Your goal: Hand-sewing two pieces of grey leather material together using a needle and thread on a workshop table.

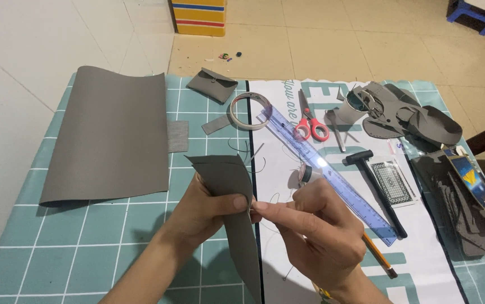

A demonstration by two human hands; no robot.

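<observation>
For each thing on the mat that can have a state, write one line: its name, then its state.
Grey leather piece: folded, pinched by left hand.
Right hand: fingertips pinched at its edge.
Leather sheet: flat, far edge curling.
Scissors: closed.
Pouch: flap shut.
Tape roll: lying flat.

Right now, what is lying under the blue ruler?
The blue ruler crosses a thread spool and lies over a pencil, whose lower end shows. The right hand hides the ruler's near edge.

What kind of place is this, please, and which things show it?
Probably a home leather-craft spot set up on a tiled floor. A large grey sheet lies on a grid cutting mat, with a ruler, red scissors and a small hammer nearby.
</observation>
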